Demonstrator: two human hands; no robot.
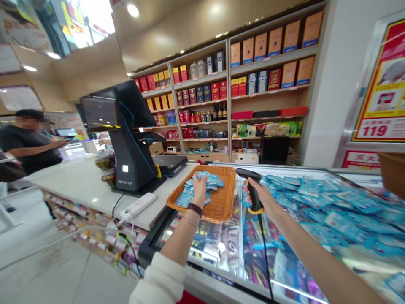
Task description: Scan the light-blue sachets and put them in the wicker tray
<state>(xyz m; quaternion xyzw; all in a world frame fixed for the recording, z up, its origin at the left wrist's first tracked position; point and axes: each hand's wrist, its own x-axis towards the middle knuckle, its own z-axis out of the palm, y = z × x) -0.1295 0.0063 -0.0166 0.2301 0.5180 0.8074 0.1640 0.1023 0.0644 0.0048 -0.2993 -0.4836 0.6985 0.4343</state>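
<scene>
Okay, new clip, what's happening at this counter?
A person stands at a shop's glass counter. The left hand reaches into a woven basket of small blue packets and grips one. The right hand holds a corded barcode scanner beside the basket. Many more blue packets lie spread over the glass to the right. A checkout terminal stands to the left, with another person beyond it.

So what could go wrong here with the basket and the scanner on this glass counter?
The wicker basket sits near the counter's front edge, so the left hand digging among the blue packets might nudge it off. The cord of the scanner in the right hand trails across the glass and could sweep the loose packets spread there.
</scene>
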